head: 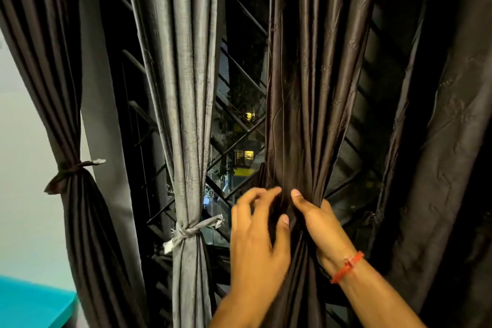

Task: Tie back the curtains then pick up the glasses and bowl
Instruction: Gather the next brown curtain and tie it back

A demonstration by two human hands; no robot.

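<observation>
Here, two hands gathering a dark curtain

Up close at a window at night: both hands on the dark brown curtain (306,114), bunched into a narrow waist right of centre. Right hand (316,224) wrapped round the gathered folds from the right, thumb across the front, fingers behind and out of sight, gripping the cloth; red thread bracelet (347,267) on that wrist. Left hand (255,231) at the bundle's left edge, fingers loosely curled and partly spread, fingertips touching the fabric, thumb pressed to the folds; a true pinch impossible to tell, slightly blurred. No tie visible on this curtain.

Left of it, a grey curtain (186,88) knotted with a pale grey tie (186,231). Further left, another dark curtain (53,74) cinched with a dark tie (69,170). Far right, a loose dark panel (439,168) hanging open. Behind, a diagonal window grille (239,141) and lit windows (246,156) outside. Bottom left, a turquoise surface (29,303); glasses and bowl not in view
</observation>
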